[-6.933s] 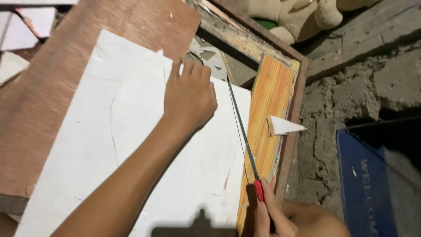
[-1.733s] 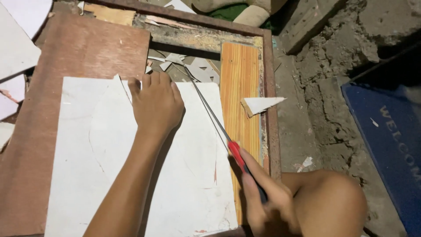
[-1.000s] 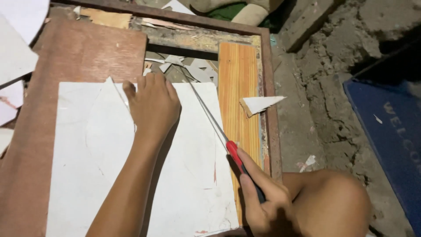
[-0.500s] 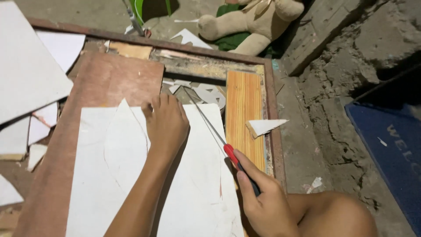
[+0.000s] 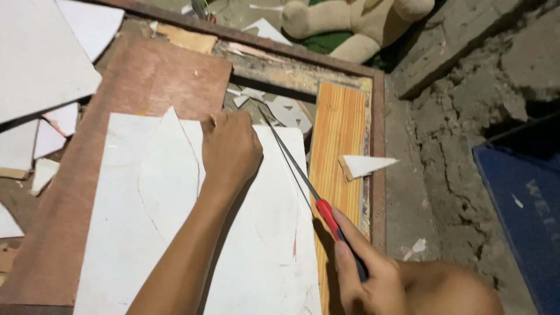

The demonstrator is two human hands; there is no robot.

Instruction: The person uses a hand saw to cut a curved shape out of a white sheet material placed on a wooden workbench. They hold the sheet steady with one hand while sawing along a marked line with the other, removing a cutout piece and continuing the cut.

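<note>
Left hand [image 5: 231,149] flat on tile [image 5: 146,221]; right hand [image 5: 361,274] gripping cutter [image 5: 315,198].

Left hand [image 5: 230,149] presses the white sheet [image 5: 146,227] while right hand [image 5: 364,274] grips a red-handled blade [image 5: 303,181]

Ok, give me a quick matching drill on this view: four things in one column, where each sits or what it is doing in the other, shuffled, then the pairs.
Things:
1. left hand
2. right hand
3. triangular white shard
4. plush toy

Places:
A. on the ground beyond the frame's far edge
B. grips the red-handled tool
C. pressed flat on the white sheet
D. lies on the orange wooden strip, over its right edge

Pairs: 1-C, 2-B, 3-D, 4-A
</note>
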